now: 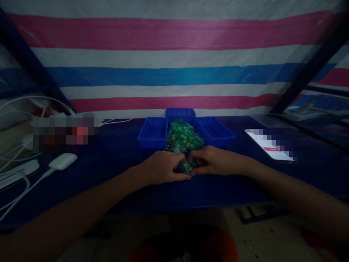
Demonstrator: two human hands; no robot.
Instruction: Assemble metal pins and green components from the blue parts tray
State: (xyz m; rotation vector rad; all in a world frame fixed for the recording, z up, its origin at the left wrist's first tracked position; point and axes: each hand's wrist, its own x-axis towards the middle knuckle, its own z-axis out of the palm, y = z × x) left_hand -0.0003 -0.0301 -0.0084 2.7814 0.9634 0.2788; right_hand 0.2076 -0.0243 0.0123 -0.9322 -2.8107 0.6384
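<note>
Your left hand (163,168) and right hand (215,161) curl around the near edge of the green pieces (184,136) heaped on the tabletop (114,145); whether they grip any, you cannot tell. A lit phone (271,146), its writing unreadable, lies right; blue bins (153,130) flank and back the heap.

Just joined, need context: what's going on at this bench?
A person has both hands, left and right, at the near end of a pile of green pieces on a blue table, fingers curled around a small clump. Three blue bins stand around the far part of the pile: left, right and back. A lit phone lies off to the right.
</note>
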